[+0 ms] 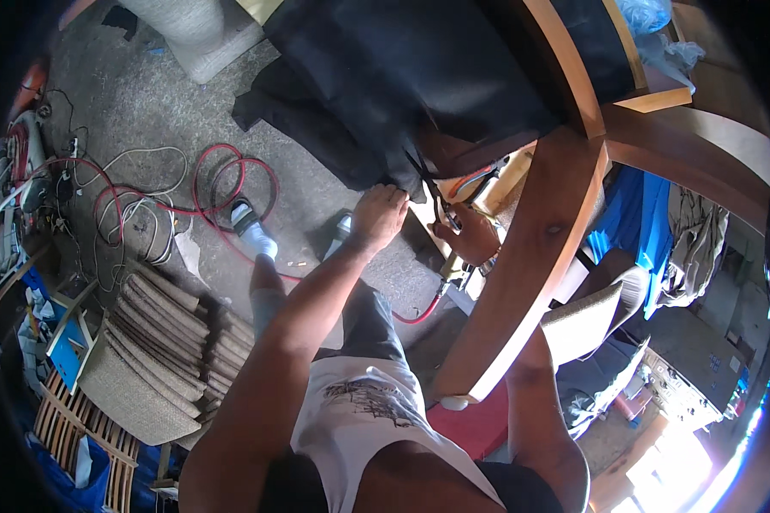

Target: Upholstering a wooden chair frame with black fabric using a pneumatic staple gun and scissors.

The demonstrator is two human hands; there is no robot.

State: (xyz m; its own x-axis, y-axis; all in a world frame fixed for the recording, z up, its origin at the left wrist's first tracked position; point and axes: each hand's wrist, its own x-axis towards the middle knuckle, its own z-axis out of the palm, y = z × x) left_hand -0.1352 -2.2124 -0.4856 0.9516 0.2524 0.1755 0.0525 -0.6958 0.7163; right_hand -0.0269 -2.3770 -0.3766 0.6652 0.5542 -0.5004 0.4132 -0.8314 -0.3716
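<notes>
Black sheet material (402, 68) is draped over a wooden furniture frame (535, 265), its lower edge hanging in front of me. With closed fingers my left hand (380, 217) pinches that edge. My right hand (474, 237) reaches past the curved wooden leg and grips a pair of dark scissors (436, 198) by the handles. The blades are spread and point up at the sheet, just right of my left hand. Part of my right forearm is hidden behind the wood.
A red hose (194, 184) and pale cables (158, 205) loop across the floor at left, one stretch running past my feet. Stacked brown textured pads (150, 342) stand at lower left. Blue cloth (633, 227) hangs at right behind the frame. A pale upholstered piece (198, 38) is at the top.
</notes>
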